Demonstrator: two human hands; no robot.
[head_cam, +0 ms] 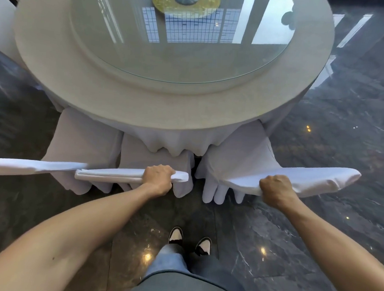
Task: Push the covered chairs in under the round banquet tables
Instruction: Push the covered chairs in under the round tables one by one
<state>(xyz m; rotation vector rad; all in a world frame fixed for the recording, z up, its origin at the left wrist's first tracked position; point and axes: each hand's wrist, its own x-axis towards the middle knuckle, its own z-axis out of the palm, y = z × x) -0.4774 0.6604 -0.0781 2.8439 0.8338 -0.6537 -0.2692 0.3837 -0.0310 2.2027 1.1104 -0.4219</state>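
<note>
While the person stands facing a round banquet tabletop [56,76] draped in a pale cloth, the head view shows both arms stretched forward to the tops of two white-covered chairs. The left hand [159,179] has its grip curled tight round the top edge of the middle chair [127,175], near that backrest's right end. The right hand [274,188] has its grip closed over the left end of the top edge of the right chair [300,180], whose backrest angles away to the right. Both chairs have their seats partly under the overhanging tablecloth [175,142], with their backs standing out from the rim. A third covered chair [80,139] sits just beside the middle one on the left, its top edge running off the left side of the picture. A round glass turntable [124,59] lies on the tabletop and mirrors windows. Below the arms, two black-and-white shoes [176,235] stand on a dark, glossy marble floor [315,229], a little back from the chair skirts.
</note>
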